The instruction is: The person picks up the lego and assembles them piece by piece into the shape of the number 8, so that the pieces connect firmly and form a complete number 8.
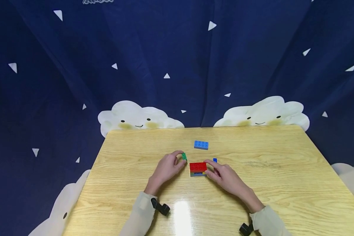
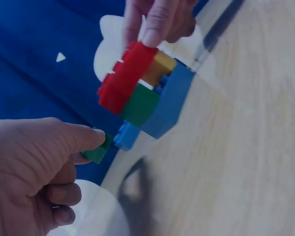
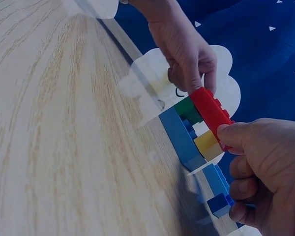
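Note:
My left hand [image 1: 167, 167] pinches a small green brick [image 2: 98, 149] between thumb and forefinger, just left of a built stack. In that stack, a red brick [image 1: 198, 167] bridges a green brick [image 2: 140, 104] and a yellow brick [image 3: 208, 145], which stand at opposite ends of a blue base brick [image 3: 179, 139]. A gap shows between those two supports. The thumb and forefinger of my right hand [image 1: 226, 177] grip the red brick at its right end. The right hand's other fingers are curled in the right wrist view.
A lighter blue brick [image 1: 201, 145] lies on the wooden table [image 1: 129, 147] beyond the stack. Close to my right fingers is a small dark blue brick [image 1: 214, 160]. Behind the table hangs a navy curtain [image 1: 177, 49] with white triangles and clouds.

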`<state>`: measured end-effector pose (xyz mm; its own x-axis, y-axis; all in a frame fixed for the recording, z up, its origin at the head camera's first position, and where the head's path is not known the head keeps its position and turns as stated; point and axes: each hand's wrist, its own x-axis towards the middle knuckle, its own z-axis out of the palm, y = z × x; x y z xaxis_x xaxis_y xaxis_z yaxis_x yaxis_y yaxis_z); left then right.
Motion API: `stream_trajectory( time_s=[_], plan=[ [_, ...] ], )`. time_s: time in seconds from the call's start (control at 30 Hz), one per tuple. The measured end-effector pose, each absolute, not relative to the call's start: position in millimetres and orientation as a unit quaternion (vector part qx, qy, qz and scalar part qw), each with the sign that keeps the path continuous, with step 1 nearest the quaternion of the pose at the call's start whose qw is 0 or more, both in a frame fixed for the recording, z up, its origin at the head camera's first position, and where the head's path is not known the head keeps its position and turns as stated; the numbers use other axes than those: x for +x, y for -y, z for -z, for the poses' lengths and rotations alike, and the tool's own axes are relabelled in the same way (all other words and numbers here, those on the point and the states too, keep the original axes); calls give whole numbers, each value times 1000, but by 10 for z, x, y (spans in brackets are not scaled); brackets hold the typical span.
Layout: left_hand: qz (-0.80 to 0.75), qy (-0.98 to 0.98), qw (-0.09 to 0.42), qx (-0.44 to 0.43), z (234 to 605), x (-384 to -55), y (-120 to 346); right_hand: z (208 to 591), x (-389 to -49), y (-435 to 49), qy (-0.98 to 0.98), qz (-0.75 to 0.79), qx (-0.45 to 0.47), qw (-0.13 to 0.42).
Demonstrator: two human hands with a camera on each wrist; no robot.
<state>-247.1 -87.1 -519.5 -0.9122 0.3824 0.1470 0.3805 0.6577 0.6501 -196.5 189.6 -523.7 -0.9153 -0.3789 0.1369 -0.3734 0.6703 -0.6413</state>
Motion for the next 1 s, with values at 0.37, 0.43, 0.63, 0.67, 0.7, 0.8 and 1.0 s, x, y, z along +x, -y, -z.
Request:
stream_trajectory(
  time_s=[0.37, 0.43, 0.63, 0.67, 0.7, 0.8, 1.0],
  plan=[
    [-388, -893, 6, 227, 4929, -2365, 864, 5235, -1971, -1900, -918, 341, -201, -8],
    [-394, -890, 12, 231, 4897, -2340, 851, 5234, -1971, -1905, -920, 337, -200, -11],
    [-402, -882, 40, 240, 4855, -2270, 789, 5244, -1975, -1918, -921, 336, -195, -10],
    [-401, -882, 45, 244, 4859, -2263, 777, 5247, -1974, -1921, -921, 337, -195, -9],
    [-398, -882, 48, 248, 4863, -2259, 766, 5249, -1973, -1923, -921, 337, -195, -9],
    [-390, -882, 58, 257, 4882, -2255, 740, 5259, -1975, -1925, -921, 335, -197, -13],
    [-379, -884, 67, 266, 4876, -2242, 721, 5266, -1978, -1917, -921, 335, -200, -16]
  ],
)
